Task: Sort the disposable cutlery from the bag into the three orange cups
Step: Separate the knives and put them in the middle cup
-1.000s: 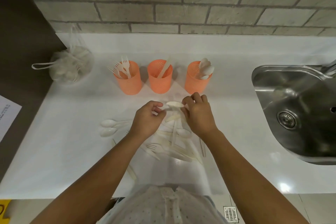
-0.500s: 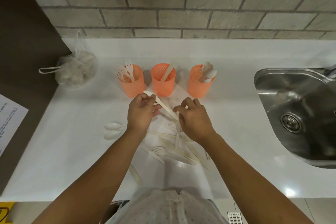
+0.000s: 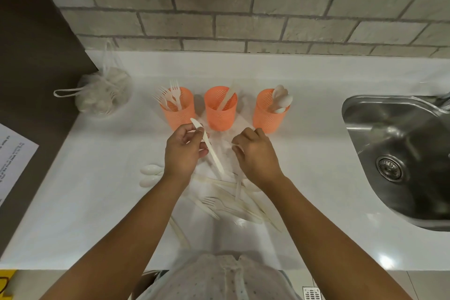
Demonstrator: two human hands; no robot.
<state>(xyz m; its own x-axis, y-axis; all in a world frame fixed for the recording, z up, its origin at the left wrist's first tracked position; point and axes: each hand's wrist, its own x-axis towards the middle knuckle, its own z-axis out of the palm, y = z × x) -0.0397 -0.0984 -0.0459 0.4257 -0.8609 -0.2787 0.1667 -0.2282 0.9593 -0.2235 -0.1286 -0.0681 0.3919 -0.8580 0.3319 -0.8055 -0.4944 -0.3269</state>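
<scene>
Left hand (image 3: pixel 183 151) is now pinching the knife (image 3: pixel 211 151) alone, raising it toward the middle cup (image 3: pixel 220 117) just beyond, ready for dropping in; right hand (image 3: pixel 258 153) is drawing apart, curled, its hold unclear.

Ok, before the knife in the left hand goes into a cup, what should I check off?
1. Left hand grips the knife: ok.
2. Middle cup holds a sorted knife, so it is the target: ok.
3. Middle cup upright, with room: ok.
4. Left cup holds only forks, right cup only spoons: ok.
5. Right hand clear of the middle cup: ok.
6. What the right hand pinches: cannot tell.
</scene>
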